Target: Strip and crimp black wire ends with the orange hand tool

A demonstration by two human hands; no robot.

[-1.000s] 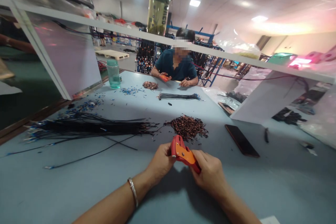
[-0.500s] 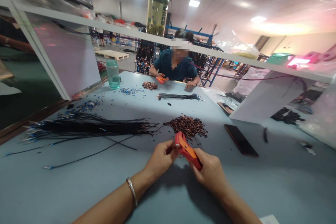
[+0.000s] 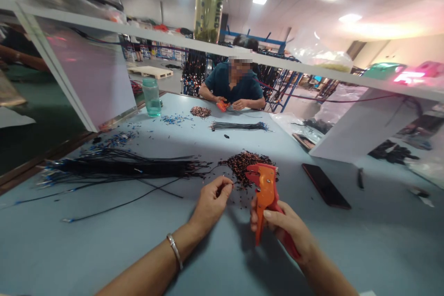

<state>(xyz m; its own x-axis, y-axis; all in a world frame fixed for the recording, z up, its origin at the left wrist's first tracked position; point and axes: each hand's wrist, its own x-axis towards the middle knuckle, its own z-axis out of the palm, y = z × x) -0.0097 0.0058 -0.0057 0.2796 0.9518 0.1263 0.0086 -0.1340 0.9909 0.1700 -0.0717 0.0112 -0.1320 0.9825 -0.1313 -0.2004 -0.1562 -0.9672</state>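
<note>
The right hand (image 3: 282, 223), gripping a tool (image 3: 266, 184), has withdrawn, the left hand (image 3: 211, 199) pinching something tiny (image 3: 233, 183), bare tabletop (image 3: 222, 259) between.

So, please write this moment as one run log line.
left hand: pinching thin dark piece | right hand: gripping red-orange tool | table: black wire bundle, pile of small coppery bits, phone

Left hand (image 3: 212, 198) — silver wrist bangle (image 3: 174, 249)

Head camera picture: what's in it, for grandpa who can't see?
A right hand holds a red and orange tool over a table; the left hand seems to pinch something thin. Beyond are a pile of brown bits and black wires, with a person opposite.
</note>
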